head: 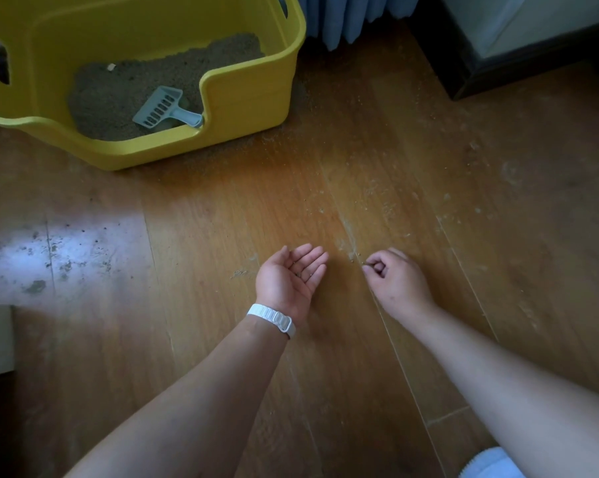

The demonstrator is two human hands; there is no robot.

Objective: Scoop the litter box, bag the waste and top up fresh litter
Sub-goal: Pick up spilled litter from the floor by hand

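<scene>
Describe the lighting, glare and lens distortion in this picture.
Head view: a pale glare patch washes out the floor at left; the corners fall into shadow; the wide lens seems to bow the litter box; litter grains by the right hand look soft.

One litter box [242, 108], one scoop [163, 106], two hands [291, 276] [396, 281].

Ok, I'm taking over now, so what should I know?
The left hand is open, palm up, cupping a few gathered grains.
The right hand pinches spilled litter grains off the brown wooden floor.
The grey-blue slotted plastic scoop lies on the sandy litter inside the yellow plastic litter box.
Left: more grains lie scattered on the floor. No waste bag or fresh litter bag is in view, so bagging and topping up look undone.
</scene>
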